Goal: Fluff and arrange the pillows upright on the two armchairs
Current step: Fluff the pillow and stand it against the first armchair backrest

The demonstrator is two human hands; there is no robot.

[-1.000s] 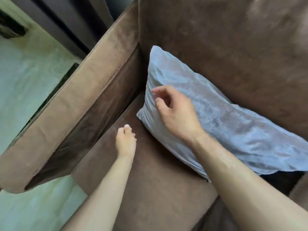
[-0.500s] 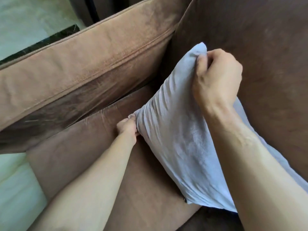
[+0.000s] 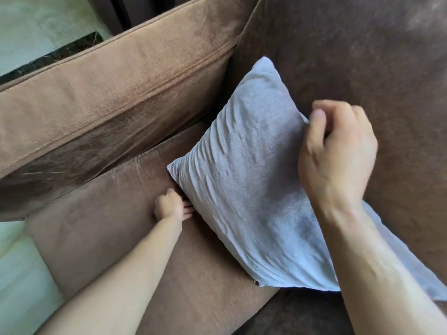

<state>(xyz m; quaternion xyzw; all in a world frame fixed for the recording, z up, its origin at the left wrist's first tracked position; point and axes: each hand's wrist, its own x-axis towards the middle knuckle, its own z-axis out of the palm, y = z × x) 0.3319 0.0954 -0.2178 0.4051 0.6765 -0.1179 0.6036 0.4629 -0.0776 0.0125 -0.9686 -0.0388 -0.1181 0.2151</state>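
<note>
A light grey pillow (image 3: 251,180) stands tilted on the seat of a brown armchair (image 3: 116,238), leaning on the backrest (image 3: 350,56) with one corner pointing up. My right hand (image 3: 336,153) is curled over the pillow's upper right edge, thumb on the fabric, and it is motion-blurred. My left hand (image 3: 169,205) sits low on the seat at the pillow's lower left edge, fingertips tucked under the fabric. The pillow's far right part is hidden behind my right forearm.
The padded armrest (image 3: 116,85) runs along the left of the seat, close to the pillow's top corner. Pale floor (image 3: 21,274) shows beyond the seat's front and behind the armrest. A dark curtain (image 3: 113,13) hangs at the top.
My right hand let go of the pillow's top corner and slid down along its upper right edge. My left hand moved from the left corner lower along the bottom edge. The pillow stands more upright.
</note>
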